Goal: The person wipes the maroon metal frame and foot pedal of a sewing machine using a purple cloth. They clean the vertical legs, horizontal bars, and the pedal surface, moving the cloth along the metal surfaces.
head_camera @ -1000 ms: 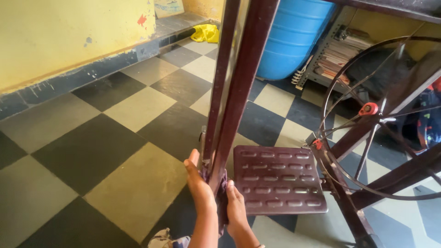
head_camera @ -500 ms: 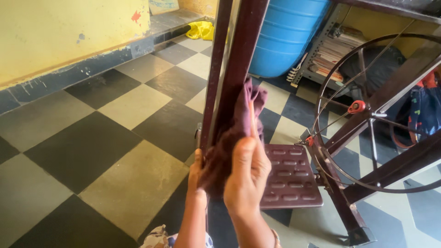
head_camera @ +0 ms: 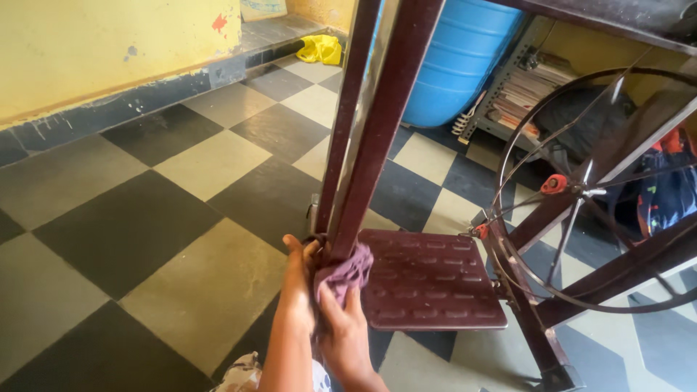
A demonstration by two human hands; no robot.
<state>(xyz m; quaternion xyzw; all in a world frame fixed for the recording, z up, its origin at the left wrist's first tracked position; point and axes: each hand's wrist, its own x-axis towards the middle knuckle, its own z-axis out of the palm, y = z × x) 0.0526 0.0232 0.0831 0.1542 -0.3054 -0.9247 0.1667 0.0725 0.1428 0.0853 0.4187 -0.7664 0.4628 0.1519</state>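
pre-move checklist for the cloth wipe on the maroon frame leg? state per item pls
1. Purple cloth wrapped against the maroon frame leg: ok.
2. Right hand grips the cloth: ok.
3. Left hand braced on the leg's lower end: ok.
4. Treadle pedal free of the hands: ok.
5. Wheel away from both hands: ok.
6. Leg surface under the cloth clean: cannot tell.
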